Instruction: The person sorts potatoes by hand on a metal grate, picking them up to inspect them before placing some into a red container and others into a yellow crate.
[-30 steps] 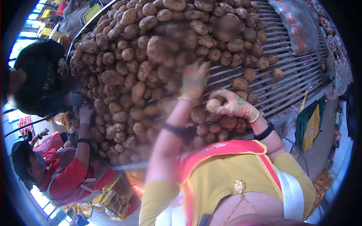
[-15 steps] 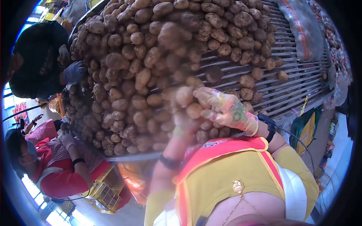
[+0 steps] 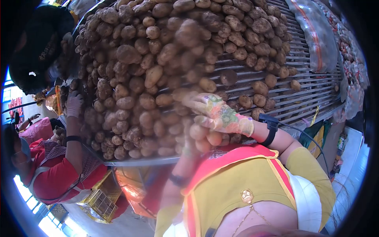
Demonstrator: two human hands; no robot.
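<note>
Many brown potatoes [image 3: 153, 76] lie heaped on a slatted metal table [image 3: 304, 87]. My right hand [image 3: 219, 112], in a floral glove, reaches over the near part of the heap with its fingers apart and pointing left. Several potatoes [image 3: 198, 132] sit just below it, between my two hands. My left hand [image 3: 189, 144] is at the table's near edge, beside those potatoes; a smear in the picture blurs it, so its fingers and what it may hold cannot be made out.
At the left, a person in red [image 3: 55, 173] has a gloved hand on the heap. Another person in dark clothing [image 3: 41, 47] leans in at the upper left. A mesh sack [image 3: 314, 37] lies at the upper right. Below the table stand a yellow crate [image 3: 100, 201] and an orange bag [image 3: 132, 189].
My right hand has moved left and slightly down, away from the potato near its fingertips. My left hand has moved slightly down. The co-worker in red has reached further onto the heap.
</note>
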